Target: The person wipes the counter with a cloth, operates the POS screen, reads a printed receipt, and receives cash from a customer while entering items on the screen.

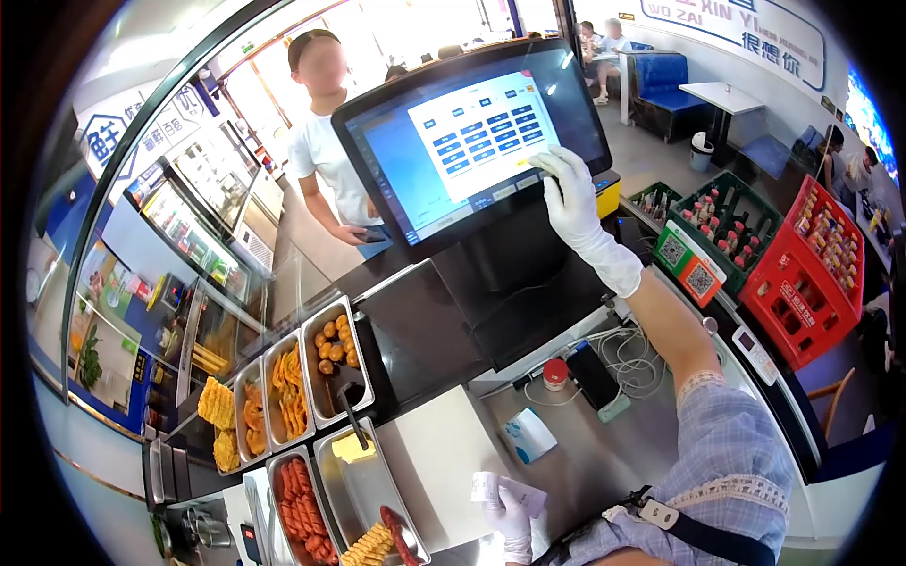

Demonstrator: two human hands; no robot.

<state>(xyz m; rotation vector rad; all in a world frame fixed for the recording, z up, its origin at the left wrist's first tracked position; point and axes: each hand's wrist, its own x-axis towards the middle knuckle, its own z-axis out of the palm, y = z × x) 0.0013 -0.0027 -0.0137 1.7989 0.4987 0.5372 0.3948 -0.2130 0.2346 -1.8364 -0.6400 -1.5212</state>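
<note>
Touchscreen [472,141] in front of and above the right hand [573,203]; index fingertip at its lower right area, seemingly touching, other fingers loosely extended, holding nothing. Button text too small to read. Paper slip [484,487] in left hand [511,522], fingers closed on it; printing unreadable. Left hand well below the screen, over the near edge by the white board [436,462]. Wall sign [769,42]: "WO ZAI", "XIN YI", "很想你". Left sign [106,143]: "鲜". Card [689,264] has two QR codes. Dark counter [411,325] gives room between screen and food trays [351,486]. Grey desk [590,451] lies between the hands, phone [592,375] and cables [634,363] toward its far edge.
</note>
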